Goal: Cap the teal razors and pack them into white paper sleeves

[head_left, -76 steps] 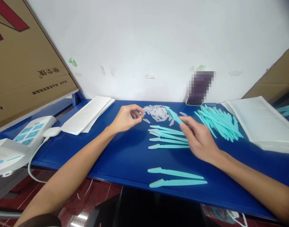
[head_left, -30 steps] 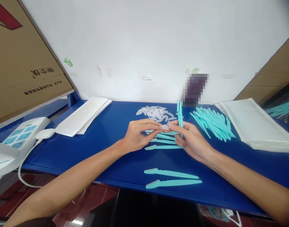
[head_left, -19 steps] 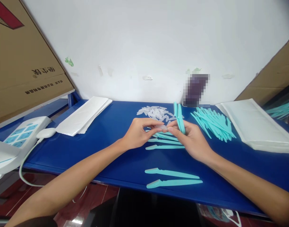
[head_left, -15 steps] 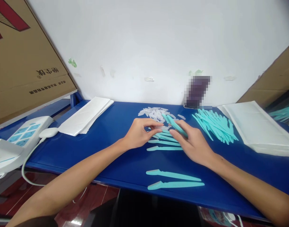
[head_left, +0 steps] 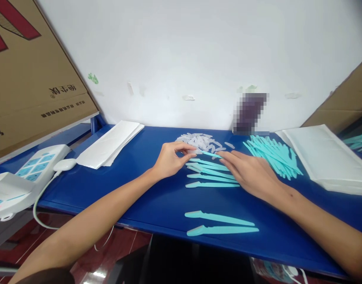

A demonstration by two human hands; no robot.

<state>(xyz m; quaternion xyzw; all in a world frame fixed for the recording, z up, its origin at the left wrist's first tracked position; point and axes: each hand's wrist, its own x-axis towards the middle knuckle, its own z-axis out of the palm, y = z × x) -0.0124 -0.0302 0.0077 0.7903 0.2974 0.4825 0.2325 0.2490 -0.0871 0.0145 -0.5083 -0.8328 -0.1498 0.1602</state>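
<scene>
My left hand (head_left: 170, 159) pinches thumb and forefinger on a small clear cap (head_left: 195, 151) at the tip of a thin teal razor (head_left: 212, 154). My right hand (head_left: 249, 172) holds that razor's handle under nearly straight fingers, low over the blue table (head_left: 139, 189). Just below it lies a row of several teal razors (head_left: 212, 176), side by side. Behind the hands is a heap of clear caps (head_left: 198, 141). A pile of teal razors (head_left: 272, 154) lies right of my right hand.
Two more teal razors (head_left: 221, 224) lie near the table's front edge. White sheets (head_left: 110, 144) sit at the back left and a white stack (head_left: 325, 157) at the right. A white device (head_left: 21, 177) with a cord and cardboard boxes (head_left: 30, 79) flank the table.
My left hand took a clear cap from the heap and met my right hand holding a razor upright. The razor then tipped down and now sits low above the row.
</scene>
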